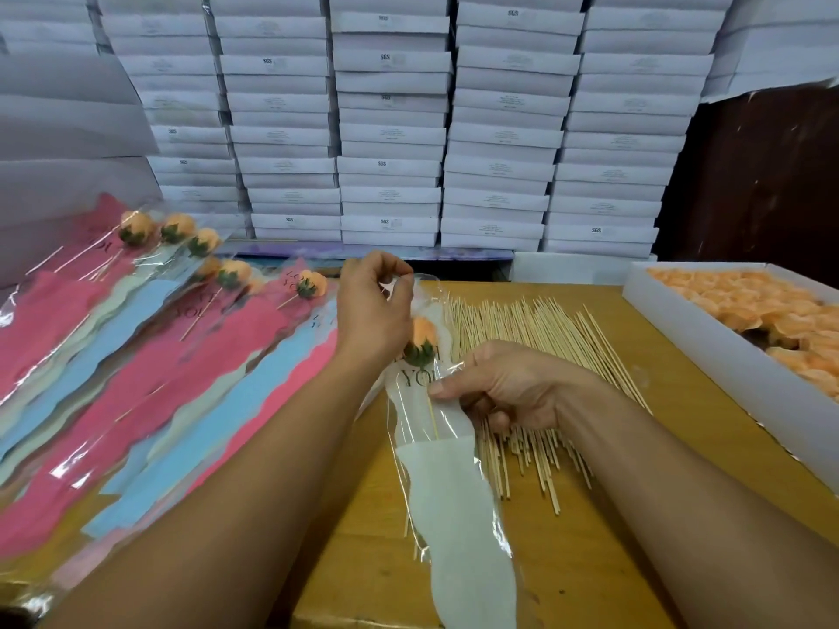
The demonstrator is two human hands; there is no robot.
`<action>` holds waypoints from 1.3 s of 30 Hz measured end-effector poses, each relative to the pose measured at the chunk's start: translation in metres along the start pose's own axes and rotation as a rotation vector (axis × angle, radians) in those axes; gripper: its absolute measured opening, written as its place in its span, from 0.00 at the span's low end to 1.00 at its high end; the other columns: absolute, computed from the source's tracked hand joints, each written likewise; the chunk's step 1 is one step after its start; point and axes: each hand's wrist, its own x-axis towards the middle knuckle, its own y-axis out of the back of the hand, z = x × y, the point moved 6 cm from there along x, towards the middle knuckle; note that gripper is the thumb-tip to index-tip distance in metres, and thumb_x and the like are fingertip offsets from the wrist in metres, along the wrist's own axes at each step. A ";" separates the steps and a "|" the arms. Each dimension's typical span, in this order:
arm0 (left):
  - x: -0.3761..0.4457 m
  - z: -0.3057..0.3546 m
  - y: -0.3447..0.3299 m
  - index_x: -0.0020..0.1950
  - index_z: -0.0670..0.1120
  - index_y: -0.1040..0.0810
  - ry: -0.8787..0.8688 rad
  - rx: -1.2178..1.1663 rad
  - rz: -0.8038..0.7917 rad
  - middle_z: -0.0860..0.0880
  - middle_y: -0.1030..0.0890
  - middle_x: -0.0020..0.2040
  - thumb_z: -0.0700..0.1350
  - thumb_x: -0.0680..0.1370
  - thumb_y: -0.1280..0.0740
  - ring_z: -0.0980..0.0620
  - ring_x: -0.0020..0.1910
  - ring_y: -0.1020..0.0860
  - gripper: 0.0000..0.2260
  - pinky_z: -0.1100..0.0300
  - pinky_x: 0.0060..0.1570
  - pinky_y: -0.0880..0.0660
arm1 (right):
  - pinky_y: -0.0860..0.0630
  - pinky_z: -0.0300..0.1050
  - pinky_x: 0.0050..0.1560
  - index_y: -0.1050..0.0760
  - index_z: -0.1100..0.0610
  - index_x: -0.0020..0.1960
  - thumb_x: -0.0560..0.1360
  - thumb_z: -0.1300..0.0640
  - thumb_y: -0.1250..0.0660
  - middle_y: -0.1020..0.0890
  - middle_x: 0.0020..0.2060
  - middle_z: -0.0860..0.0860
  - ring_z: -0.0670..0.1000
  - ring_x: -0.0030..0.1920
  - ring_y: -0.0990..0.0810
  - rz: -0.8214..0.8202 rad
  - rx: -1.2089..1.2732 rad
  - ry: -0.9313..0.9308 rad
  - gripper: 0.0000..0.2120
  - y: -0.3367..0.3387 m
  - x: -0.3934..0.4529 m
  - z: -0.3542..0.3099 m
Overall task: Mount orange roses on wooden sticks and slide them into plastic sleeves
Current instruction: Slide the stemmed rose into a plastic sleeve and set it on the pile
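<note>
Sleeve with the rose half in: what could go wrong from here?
1. The left hand pinches the thin sleeve at its top edge; the film might crease or tear.
2. The rose could slip off its stick.
3. The right hand hovers over the loose sticks; it may scatter them.

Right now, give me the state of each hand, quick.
Left hand: pinches the top edge of the plastic sleeve that holds an orange rose.
Right hand: grips the same sleeve lower down, at the stick.
</note>
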 end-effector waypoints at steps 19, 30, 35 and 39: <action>-0.029 0.012 0.017 0.51 0.37 0.21 0.405 0.103 -0.544 0.39 0.16 0.44 0.53 0.78 0.29 0.44 0.40 0.18 0.18 0.45 0.51 0.18 | 0.41 0.35 0.17 0.21 0.64 0.49 0.74 0.64 0.29 0.22 0.38 0.58 0.48 0.30 0.31 0.287 0.478 0.226 0.06 0.036 0.004 -0.007; -0.068 -0.008 0.026 0.44 0.44 0.25 0.642 -0.332 -0.512 0.45 0.21 0.35 0.33 0.76 0.28 0.50 0.28 0.24 0.08 0.65 0.23 0.32 | 0.35 0.35 0.19 0.19 0.64 0.51 0.72 0.57 0.26 0.15 0.41 0.57 0.46 0.28 0.24 0.238 0.474 0.337 0.12 0.024 0.001 -0.016; -0.044 -0.013 0.055 0.43 0.45 0.26 0.491 -0.188 -0.414 0.42 0.23 0.37 0.34 0.79 0.32 0.50 0.30 0.25 0.08 0.61 0.28 0.32 | 0.30 0.37 0.24 0.16 0.58 0.55 0.73 0.45 0.28 0.14 0.52 0.59 0.51 0.35 0.19 0.106 0.368 0.347 0.19 0.020 -0.002 -0.018; 0.005 -0.016 0.118 0.44 0.51 0.26 0.302 0.020 -0.148 0.53 0.24 0.27 0.31 0.79 0.36 0.56 0.22 0.28 0.14 0.62 0.24 0.31 | 0.31 0.37 0.24 0.20 0.60 0.60 0.71 0.42 0.29 0.14 0.54 0.59 0.50 0.34 0.19 0.136 0.316 0.312 0.25 0.021 -0.002 -0.017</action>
